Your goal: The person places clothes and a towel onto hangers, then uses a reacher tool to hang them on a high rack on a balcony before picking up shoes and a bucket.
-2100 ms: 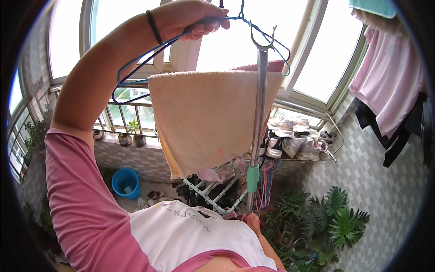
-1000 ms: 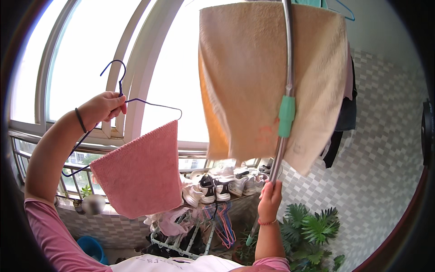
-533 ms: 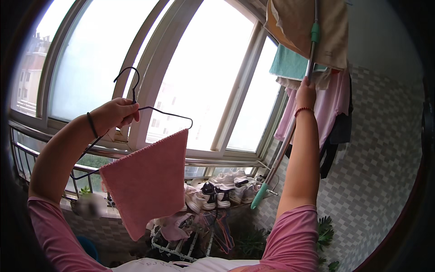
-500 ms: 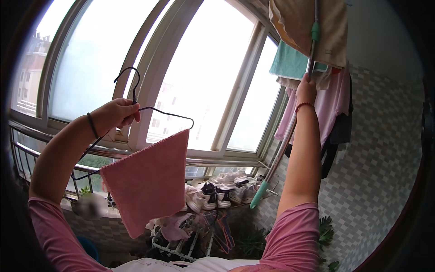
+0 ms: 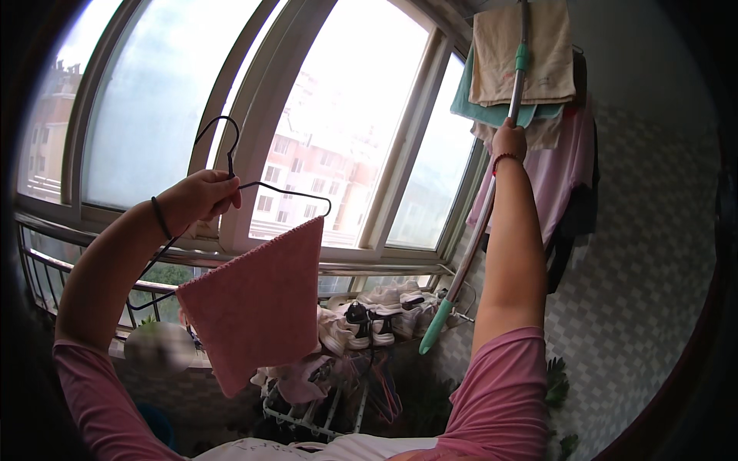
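My left hand (image 5: 204,195) is closed on a dark wire clothes hanger (image 5: 281,190), just below its hook. Over the hanger's bar drapes a pink towel (image 5: 265,303), in front of the window. My right hand (image 5: 509,142), arm stretched up, grips a long metal clothes pole (image 5: 482,219) with a green lower handle and a green collar. The pole slants up past a beige towel (image 5: 530,61) hanging high at the right; its top end is out of view. A teal towel (image 5: 465,96) hangs behind the beige one.
A pink garment (image 5: 565,180) and dark clothing hang at the right by the tiled wall (image 5: 646,230). Below the window (image 5: 330,131) and metal railing (image 5: 361,268) stand several shoes (image 5: 369,323). A white rack (image 5: 330,411) and a green plant (image 5: 557,384) are lower down.
The beige towel now hangs flatter and lower. My right hand and the pole have shifted slightly left. The hanger with the pink towel has barely moved.
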A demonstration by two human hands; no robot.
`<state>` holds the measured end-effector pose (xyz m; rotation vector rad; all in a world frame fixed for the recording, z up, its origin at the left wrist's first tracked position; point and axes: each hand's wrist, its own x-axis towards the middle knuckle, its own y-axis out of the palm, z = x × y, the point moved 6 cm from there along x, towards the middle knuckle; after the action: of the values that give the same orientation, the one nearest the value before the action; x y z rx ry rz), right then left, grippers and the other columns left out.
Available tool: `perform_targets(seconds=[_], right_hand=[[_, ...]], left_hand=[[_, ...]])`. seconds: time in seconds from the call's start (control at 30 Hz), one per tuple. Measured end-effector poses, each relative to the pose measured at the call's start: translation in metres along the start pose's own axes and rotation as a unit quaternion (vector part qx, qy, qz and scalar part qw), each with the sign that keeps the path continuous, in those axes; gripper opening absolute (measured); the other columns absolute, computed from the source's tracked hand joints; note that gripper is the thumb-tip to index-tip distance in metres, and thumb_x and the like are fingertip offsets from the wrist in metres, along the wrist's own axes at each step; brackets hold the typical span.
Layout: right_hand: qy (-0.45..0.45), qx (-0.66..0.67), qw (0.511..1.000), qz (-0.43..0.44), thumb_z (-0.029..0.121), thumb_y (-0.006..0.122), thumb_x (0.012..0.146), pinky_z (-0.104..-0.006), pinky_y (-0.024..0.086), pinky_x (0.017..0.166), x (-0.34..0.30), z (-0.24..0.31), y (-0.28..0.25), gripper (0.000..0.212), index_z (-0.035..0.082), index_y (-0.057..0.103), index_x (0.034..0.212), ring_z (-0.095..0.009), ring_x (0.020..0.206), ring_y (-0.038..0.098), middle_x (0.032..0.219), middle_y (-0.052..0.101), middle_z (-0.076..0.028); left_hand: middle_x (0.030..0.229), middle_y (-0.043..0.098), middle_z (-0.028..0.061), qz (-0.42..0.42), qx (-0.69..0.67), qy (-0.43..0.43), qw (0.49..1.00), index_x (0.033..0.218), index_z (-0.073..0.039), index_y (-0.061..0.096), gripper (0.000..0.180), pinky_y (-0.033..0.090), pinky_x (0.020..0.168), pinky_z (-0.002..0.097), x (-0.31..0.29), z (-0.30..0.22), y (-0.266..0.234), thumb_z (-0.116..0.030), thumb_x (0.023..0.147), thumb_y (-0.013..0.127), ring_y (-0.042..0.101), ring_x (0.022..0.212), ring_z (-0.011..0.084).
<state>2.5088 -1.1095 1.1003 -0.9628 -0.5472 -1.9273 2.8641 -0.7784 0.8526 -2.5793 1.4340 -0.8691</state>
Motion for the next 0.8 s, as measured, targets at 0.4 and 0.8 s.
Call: perform_targets(seconds=[0.4,0.8], right_hand=[[0.021,0.268,0.952,0.149,0.036,0.036,0.095,-0.0245,0.034,0.040,-0.106,-0.084,-0.001,0.034,0.005,0.049,0.088,-0.011,0.045,0.040,0.062,0.044,-0.002],[0.209,0.412,0.708,0.534,0.047,0.047,0.090,-0.0204,0.033,0.048,-0.486,-0.295,-0.084,0.045,0.003,0.052,0.090,-0.007,0.052,0.042,0.065,0.049,-0.002]], left_hand=[[0.054,0.039,-0.0051,0.007,0.121,0.062,0.991,0.073,-0.008,0.053,0.037,0.028,0.046,0.0202,0.035,-0.051,0.036,-0.031,0.097,0.037,0.032,0.048,0.0043],[0.051,0.035,-0.0067,-0.043,0.258,0.205,0.943,0.075,-0.013,0.052,0.038,0.024,0.047,0.0209,0.081,-0.133,0.055,-0.039,0.097,0.035,0.027,0.045,0.0036]])
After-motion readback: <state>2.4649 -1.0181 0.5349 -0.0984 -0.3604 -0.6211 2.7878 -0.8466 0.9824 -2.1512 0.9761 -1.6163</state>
